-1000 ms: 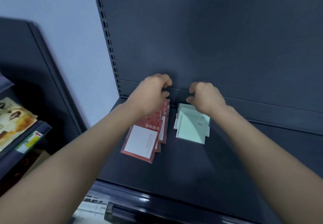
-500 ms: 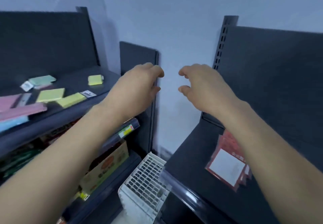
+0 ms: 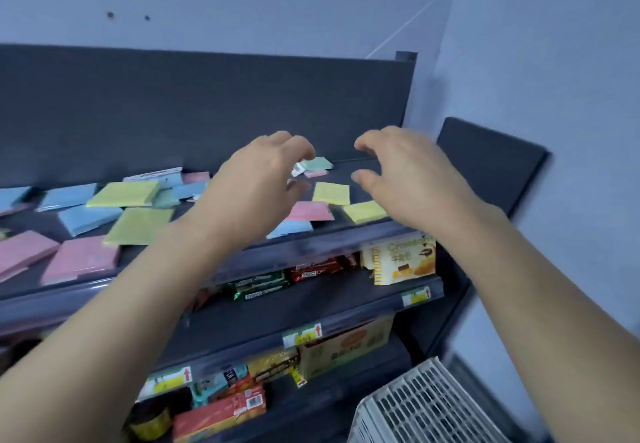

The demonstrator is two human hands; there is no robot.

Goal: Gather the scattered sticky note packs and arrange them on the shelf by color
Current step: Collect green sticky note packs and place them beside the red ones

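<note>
A small shop, probably: dark metal shelving [image 3: 207, 103] with price labels [image 3: 302, 336] on the rails (red arrows), stocked with boxed snacks [image 3: 403, 259] and wrapped bars [image 3: 263, 285] below.

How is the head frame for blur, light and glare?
Head view: dim, flat bluish light, no glare. Head view: motion blur smears the right forearm and the white basket; the pink packs at far left are soft; the croissant box print is partly readable.

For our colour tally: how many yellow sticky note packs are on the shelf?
4 yellow sticky note packs: two large, left; two small, right. More may be hidden.
</note>
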